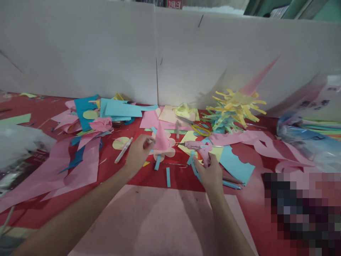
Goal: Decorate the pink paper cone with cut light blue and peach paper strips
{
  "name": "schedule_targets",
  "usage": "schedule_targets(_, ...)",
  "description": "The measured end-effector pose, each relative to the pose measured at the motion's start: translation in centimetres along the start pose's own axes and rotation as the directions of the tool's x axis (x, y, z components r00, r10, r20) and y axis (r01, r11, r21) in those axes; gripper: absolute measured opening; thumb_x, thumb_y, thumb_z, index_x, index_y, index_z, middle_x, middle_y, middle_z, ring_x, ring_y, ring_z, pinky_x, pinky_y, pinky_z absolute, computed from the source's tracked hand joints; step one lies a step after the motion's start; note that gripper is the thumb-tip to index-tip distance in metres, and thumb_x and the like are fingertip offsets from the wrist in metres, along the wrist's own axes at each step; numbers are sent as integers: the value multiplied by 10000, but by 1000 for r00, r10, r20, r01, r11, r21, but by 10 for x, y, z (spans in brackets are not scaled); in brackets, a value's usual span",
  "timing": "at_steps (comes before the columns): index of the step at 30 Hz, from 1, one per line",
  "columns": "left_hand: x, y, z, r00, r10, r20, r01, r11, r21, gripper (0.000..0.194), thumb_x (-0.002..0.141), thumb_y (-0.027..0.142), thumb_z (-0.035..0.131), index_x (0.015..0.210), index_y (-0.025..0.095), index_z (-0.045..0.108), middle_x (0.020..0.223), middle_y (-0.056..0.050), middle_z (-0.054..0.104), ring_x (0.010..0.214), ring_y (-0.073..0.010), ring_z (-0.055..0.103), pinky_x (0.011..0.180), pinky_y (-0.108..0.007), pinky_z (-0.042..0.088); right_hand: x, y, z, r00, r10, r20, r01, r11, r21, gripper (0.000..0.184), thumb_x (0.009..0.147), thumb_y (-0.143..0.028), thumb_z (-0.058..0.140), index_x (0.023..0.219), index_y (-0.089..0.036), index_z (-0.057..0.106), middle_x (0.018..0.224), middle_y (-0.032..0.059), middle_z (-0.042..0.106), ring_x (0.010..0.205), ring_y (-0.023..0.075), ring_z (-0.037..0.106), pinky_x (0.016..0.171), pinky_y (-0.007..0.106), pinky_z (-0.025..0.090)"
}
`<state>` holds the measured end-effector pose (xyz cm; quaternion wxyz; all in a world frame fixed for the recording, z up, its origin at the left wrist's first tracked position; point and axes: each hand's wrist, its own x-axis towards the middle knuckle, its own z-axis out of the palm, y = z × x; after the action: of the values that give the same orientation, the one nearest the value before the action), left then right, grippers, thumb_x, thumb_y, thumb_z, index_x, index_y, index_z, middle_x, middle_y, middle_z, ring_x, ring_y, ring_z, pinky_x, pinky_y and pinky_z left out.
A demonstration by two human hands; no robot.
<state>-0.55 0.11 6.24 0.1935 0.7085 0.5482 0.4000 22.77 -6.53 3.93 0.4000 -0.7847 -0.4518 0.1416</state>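
My right hand is wrapped round the handle of a pink hot glue gun, whose nozzle points left. In front of the nozzle stands a pink paper cone on a pale peach paper flower with rounded petals. Just left of the cone is my left hand, its fingertips pinched together; what they hold is too small to make out. A narrow blue paper strip sticks out from the flower's near side, and another blue strip lies on the red surface.
Scissors with yellow handles lie behind the glue gun. A fringed yellow-and-green paper piece with a pink cone stands at back right. A white marker is left of my left hand. Pink paper scraps spread left; a white board stands behind.
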Motion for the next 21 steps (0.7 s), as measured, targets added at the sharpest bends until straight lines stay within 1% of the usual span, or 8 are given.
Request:
schedule_targets(1,7,5,-1,992,13,-129,-14,1000,-10,200,784,325,532,950,215,555,855,-14,571,735,-143,539,686,-270,436,2,0,-2,1000,9,-21,-9,1000,4,618,637,-593,555,1060,-143,526,800,47,571,711,185,523,626,275,387)
schedule_targets(3,20,17,1,973,70,-221,-75,997,-13,343,739,338,597,1051,222,517,1001,-37,553,868,-158,539,791,-289,430,4,0,-6,999,27,-47,-25,999,41,570,636,-592,563,998,-151,535,719,10,539,645,160,492,604,265,379)
schedule_targets(5,32,29,6,981,89,-170,-97,995,-35,401,708,338,630,1072,221,512,1094,-51,537,930,-168,536,811,-292,432,6,1,-9,997,43,-65,-37,995,92,498,642,-579,572,916,-165,536,672,-12,518,610,145,470,586,259,373)
schedule_targets(8,45,40,11,996,60,-66,-64,996,-65,216,743,315,587,937,222,574,1013,-20,612,898,-165,566,779,-283,445,9,5,-10,994,58,-90,-43,987,153,441,643,-557,589,852,-175,524,648,-28,502,586,131,452,574,256,372)
schedule_targets(11,58,46,3,992,66,-106,-77,992,-103,141,784,271,530,889,219,607,867,2,659,828,-144,598,797,-272,446,12,11,-9,993,71,-94,-49,974,220,457,633,-567,594,846,-169,522,612,-44,471,552,121,423,539,252,370)
schedule_targets(14,66,48,-9,985,98,-143,-122,978,-168,214,785,270,534,982,214,595,899,-9,668,870,-143,609,842,-273,441,16,15,-9,990,91,-107,-60,962,268,489,624,-584,591,859,-160,527,584,-48,457,533,120,405,507,254,365)
schedule_targets(17,60,48,-12,991,76,-114,-98,975,-199,267,774,356,555,988,199,586,990,-33,657,917,-159,603,835,-276,451,17,17,-10,989,99,-111,-66,960,271,491,627,-580,591,865,-155,527,586,-42,471,546,126,425,519,261,379)
schedule_targets(21,34,46,-1,994,55,-94,-73,976,-205,315,842,425,430,957,192,608,978,-39,662,910,-155,601,803,-253,446,17,17,-10,990,106,-98,-76,960,269,483,629,-570,598,868,-157,521,601,-41,483,572,132,458,542,265,400)
